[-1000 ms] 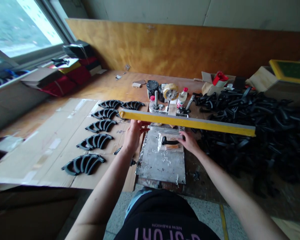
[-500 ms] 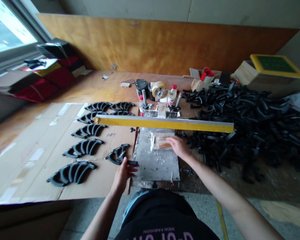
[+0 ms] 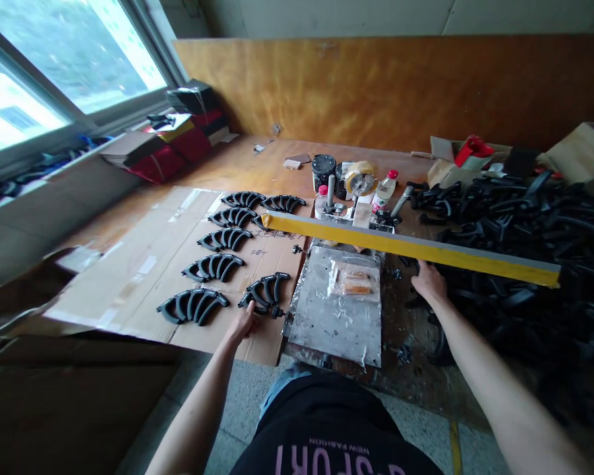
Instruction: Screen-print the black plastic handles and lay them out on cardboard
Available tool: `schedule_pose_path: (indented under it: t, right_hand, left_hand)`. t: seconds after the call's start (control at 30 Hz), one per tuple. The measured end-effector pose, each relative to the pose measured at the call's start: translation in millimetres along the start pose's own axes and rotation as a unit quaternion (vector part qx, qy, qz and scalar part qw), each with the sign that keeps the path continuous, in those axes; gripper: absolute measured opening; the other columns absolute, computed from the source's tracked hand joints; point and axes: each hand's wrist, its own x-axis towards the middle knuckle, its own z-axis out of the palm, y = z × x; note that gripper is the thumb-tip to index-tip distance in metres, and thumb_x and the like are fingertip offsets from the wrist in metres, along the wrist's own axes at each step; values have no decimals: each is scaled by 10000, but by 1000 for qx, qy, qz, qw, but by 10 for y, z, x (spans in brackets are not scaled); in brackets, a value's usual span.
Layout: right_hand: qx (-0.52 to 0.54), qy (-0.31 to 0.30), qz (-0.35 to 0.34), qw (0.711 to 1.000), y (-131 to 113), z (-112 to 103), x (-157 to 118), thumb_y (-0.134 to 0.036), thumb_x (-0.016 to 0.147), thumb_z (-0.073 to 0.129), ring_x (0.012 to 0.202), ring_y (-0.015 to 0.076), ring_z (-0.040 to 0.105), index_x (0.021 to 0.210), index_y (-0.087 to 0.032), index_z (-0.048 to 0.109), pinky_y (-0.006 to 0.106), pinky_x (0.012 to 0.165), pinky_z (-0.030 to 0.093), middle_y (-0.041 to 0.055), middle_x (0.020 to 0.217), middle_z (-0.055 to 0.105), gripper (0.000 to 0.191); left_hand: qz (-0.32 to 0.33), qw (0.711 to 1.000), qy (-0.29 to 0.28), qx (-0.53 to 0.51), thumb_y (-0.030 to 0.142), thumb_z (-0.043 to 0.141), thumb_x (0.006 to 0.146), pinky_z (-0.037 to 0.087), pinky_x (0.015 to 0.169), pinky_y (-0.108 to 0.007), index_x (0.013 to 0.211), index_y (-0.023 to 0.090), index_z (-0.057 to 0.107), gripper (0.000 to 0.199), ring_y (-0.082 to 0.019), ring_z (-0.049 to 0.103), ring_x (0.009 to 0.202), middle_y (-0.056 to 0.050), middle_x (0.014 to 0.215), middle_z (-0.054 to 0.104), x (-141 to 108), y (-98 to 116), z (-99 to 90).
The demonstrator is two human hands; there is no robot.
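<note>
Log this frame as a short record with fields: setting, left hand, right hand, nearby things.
setting: wooden workbench with a cardboard sheet on its left side
left hand: left hand rests at a group of black curved parts on the cardboard
right hand: right hand reaches into the pile of black parts; grip not visible
centre: metal plate under a raised yellow bar
laid out: rows of curved parts on the cardboard
behind: tape roll, small bottle
</note>
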Motion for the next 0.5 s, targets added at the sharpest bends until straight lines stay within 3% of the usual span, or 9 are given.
schedule_pose_path:
  t: [0.07, 0.13, 0.2, 0.27, 0.33, 0.4, 0.47, 0.5]
  right_hand:
    - [126, 7, 47, 991, -114, -169, -99, -172, 737, 651, 896, 299, 692, 1154, -144, 600, 419, 817, 560, 183, 1046, 679, 421]
    - [294, -38, 69, 952, -296, -217, -257, -256, 740, 692, 691, 229, 699, 1073, -165, 583, 362, 669, 596, 103, 865, 695, 362]
    - [417, -104, 69, 900, -528, -131, -443, -332, 737, 725, 552, 180, 664, 998, -183, 552, 310, 557, 588, 26, 685, 660, 347]
    - [452, -164, 65, 874, -751, 28, -605, -410, 758, 722, 482, 153, 630, 921, -189, 532, 265, 483, 557, -10, 578, 618, 334]
    - [398, -207, 55, 892, -903, 168, -713, -522, 814, 648, 429, 138, 596, 862, -185, 538, 237, 422, 508, -8, 539, 603, 358]
    - [269, -208, 21, 940, -958, 227, -768, -611, 854, 552, 426, 151, 594, 859, -173, 578, 250, 422, 491, 15, 539, 612, 439]
    - [121, -134, -47, 983, -956, 207, -802, -622, 868, 522, 543, 209, 659, 969, -153, 626, 315, 528, 535, 70, 622, 668, 491]
    - [64, -78, -97, 990, -955, 186, -821, -594, 877, 530, 665, 247, 694, 1067, -142, 628, 359, 621, 555, 110, 720, 704, 500]
  left_hand:
    - [-24, 999, 0, 28, 648, 478, 784, 274, 362, -256, 581, 179, 577, 521, -180, 429, 315, -55, 347, 473, -30, 47, -81]
    - [-28, 999, 3, 46, 634, 464, 798, 287, 373, -242, 624, 185, 577, 495, -168, 441, 333, -41, 366, 500, -49, 159, -133]
    - [-4, 999, 9, 49, 630, 435, 817, 306, 391, -233, 659, 192, 575, 486, -158, 460, 358, -29, 404, 539, -55, 360, -127]
    - [47, 998, 10, 42, 631, 408, 834, 318, 403, -231, 673, 195, 572, 493, -149, 469, 373, -23, 436, 561, -61, 637, -65]
    - [106, 994, 0, 32, 641, 390, 846, 317, 402, -235, 667, 191, 572, 518, -143, 458, 371, -25, 446, 564, -92, 948, 26]
    - [156, 987, -17, 19, 657, 389, 848, 311, 396, -233, 682, 184, 584, 538, -136, 447, 368, -22, 450, 563, -168, 1259, 113]
    - [202, 979, -29, -8, 664, 403, 848, 300, 389, -223, 752, 171, 613, 544, -125, 438, 365, -12, 460, 563, -301, 1558, 182]
    - [228, 973, -33, -32, 662, 412, 851, 297, 390, -216, 818, 164, 629, 544, -117, 436, 367, -4, 472, 566, -387, 1705, 211]
